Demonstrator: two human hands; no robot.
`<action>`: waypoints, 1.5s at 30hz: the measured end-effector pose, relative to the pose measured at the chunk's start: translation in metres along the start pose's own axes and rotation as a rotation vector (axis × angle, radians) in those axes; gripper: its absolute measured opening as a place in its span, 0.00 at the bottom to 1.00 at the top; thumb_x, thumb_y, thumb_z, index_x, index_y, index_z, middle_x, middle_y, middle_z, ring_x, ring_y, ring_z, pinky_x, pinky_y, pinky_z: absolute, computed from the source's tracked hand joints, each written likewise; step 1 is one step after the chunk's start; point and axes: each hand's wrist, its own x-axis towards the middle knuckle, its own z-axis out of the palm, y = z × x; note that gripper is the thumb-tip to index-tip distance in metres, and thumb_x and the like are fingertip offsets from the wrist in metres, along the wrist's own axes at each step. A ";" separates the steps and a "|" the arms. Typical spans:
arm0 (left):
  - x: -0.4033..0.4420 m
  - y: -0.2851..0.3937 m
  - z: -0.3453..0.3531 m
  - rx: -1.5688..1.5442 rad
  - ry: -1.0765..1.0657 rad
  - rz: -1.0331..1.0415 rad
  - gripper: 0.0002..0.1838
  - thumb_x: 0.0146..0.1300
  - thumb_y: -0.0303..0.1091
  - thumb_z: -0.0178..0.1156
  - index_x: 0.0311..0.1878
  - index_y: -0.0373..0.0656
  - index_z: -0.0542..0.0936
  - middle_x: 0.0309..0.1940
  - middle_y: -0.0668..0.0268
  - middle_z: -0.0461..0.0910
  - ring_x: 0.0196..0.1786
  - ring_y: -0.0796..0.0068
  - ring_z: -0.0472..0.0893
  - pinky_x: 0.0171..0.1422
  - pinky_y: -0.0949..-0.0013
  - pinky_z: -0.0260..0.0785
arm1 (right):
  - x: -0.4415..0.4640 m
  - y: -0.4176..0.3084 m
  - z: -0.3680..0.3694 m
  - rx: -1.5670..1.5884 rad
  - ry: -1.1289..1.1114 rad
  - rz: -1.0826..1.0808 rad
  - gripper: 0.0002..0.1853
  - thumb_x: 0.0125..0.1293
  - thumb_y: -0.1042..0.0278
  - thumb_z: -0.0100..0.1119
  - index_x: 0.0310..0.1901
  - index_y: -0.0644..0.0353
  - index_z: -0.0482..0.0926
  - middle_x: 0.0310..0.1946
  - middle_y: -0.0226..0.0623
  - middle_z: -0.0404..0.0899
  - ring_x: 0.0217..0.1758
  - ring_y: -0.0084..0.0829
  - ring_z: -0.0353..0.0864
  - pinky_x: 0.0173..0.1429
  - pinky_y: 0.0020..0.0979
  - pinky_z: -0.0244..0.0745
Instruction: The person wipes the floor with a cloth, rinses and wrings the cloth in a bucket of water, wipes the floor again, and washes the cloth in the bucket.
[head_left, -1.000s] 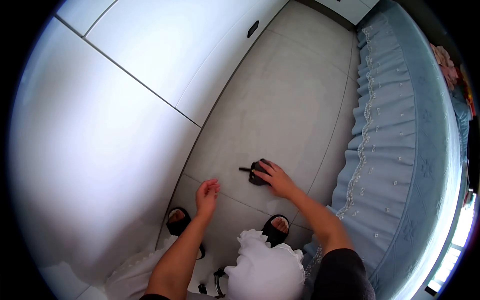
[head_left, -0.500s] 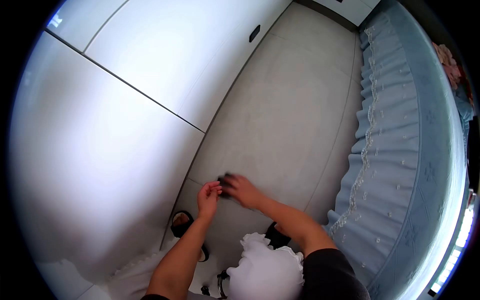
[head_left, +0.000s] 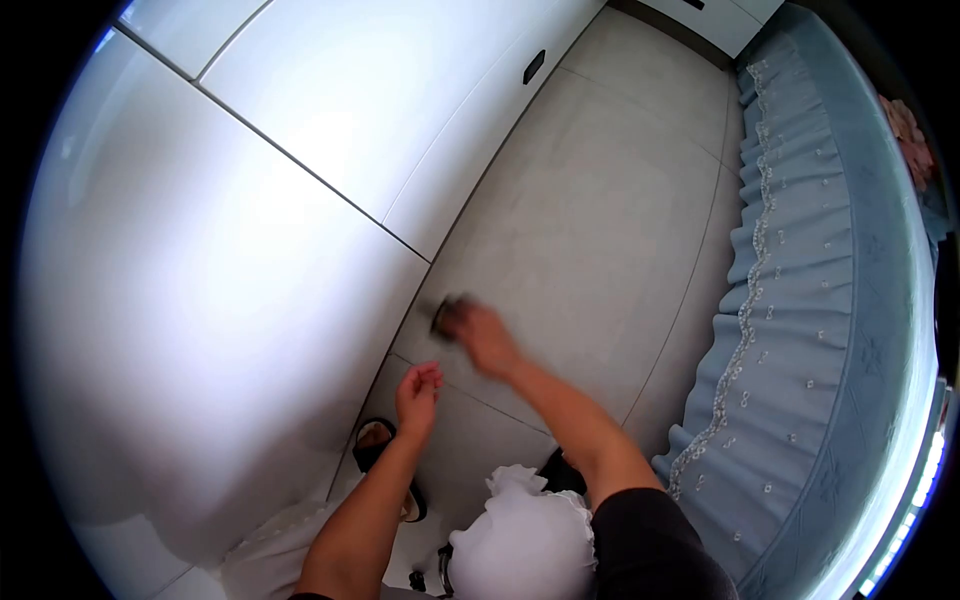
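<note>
My right hand (head_left: pixel 482 335) is stretched forward, closed around a small dark object (head_left: pixel 443 317) with a brownish patch. Motion blurs both, so I cannot tell the object's kind. It is close to the cabinet's base, over the grey floor (head_left: pixel 610 200); whether it touches the floor is unclear. Lower down and nearer to me, my left hand (head_left: pixel 418 392) is held with its fingers curled inward. Its palm is hidden, and anything inside it does not show. The two hands are apart.
Glossy white cabinet fronts (head_left: pixel 250 260) line the left side, with a black recessed handle (head_left: pixel 534 67). At right hangs a pale blue ruffled bed skirt (head_left: pixel 780 330). Below my arms are a black sandal (head_left: pixel 372 445) on a foot and white frilled cloth (head_left: pixel 525 540).
My right hand has moved forward with the dark object, away from my left hand. The left hand has stayed in nearly the same place. The view has shifted slightly.
</note>
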 end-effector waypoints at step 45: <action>-0.096 -0.087 -0.031 0.002 -0.193 0.162 0.11 0.68 0.24 0.48 0.47 0.43 0.79 0.37 0.68 0.80 0.38 0.81 0.78 0.40 0.79 0.68 | -0.205 -0.104 -0.091 -0.080 0.173 0.677 0.35 0.51 0.85 0.54 0.62 0.42 0.70 0.61 0.46 0.64 0.59 0.54 0.65 0.62 0.47 0.66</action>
